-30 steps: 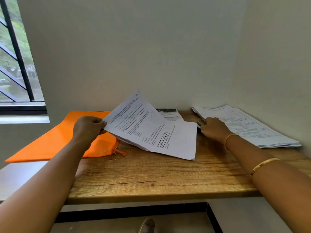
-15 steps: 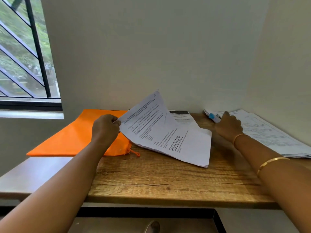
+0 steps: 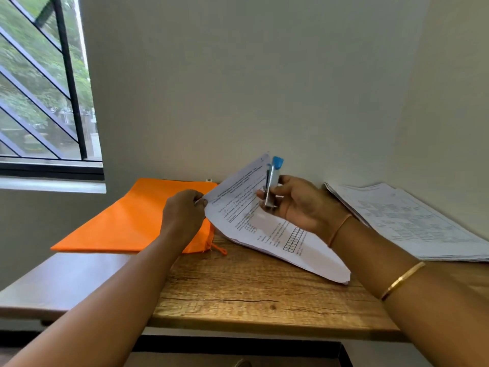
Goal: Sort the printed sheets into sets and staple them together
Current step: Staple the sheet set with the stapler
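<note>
Your left hand (image 3: 185,215) pinched the set of sheets (image 3: 264,234) at centre frame, its lower edge on the table (image 3: 251,295). Your right hand (image 3: 304,205) gripped the blue stapler (image 3: 272,181) upright beside their top corner.

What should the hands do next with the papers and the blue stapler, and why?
Probably slide the blue stapler over the raised top corner of the sheets and squeeze. The left hand pinches the sheets by one corner, lifting them partly off the desk. The right hand holds the stapler close to that top edge, so the pages look ready to be joined.
</note>
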The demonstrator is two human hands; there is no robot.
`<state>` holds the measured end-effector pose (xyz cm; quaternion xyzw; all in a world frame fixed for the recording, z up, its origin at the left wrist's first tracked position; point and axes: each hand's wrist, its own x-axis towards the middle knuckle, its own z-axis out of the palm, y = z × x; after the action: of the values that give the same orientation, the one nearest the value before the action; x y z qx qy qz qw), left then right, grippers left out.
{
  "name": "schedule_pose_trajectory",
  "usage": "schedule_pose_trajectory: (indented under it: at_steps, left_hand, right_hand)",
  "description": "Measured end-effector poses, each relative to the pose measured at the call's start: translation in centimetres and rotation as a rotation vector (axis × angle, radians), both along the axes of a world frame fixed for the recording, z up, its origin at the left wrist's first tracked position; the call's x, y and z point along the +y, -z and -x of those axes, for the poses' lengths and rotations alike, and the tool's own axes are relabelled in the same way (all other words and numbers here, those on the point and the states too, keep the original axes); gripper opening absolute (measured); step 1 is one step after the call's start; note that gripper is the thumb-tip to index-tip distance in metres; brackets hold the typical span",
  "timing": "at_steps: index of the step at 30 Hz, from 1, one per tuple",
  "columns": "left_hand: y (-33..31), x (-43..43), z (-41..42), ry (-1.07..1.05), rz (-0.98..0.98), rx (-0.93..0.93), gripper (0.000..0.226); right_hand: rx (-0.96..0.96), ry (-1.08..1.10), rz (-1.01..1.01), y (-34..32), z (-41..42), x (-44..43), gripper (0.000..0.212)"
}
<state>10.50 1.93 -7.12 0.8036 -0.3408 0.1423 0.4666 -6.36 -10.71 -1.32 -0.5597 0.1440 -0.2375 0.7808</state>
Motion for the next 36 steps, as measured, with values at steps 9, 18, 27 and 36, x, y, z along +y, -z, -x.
schedule_pose_trajectory:
  at_steps: [9,18,27,36]
  left_hand:
    - [-0.3,-0.2,0.9,0.022,0.047,-0.075,0.017]
    - [-0.6,-0.1,1.6,0.069,0.1,-0.105,0.02]
    - [-0.5,-0.1,1.8,0.107,0.102,-0.13,0.018]
    - [-0.5,-0.3,1.9,0.111,0.088,-0.095,0.017]
  right_hand:
    - [0.232,-0.102,0.681,2.7,-1.4,1.0,0.037]
    - [0.162,0.123,1.298,3.7,-1.7,1.6,0.043]
    - [0.241,0.076,1.376,3.1,-1.3,1.6,0.035]
    - [0.278,-0.033,0.931,1.3,-1.1,1.8,0.037]
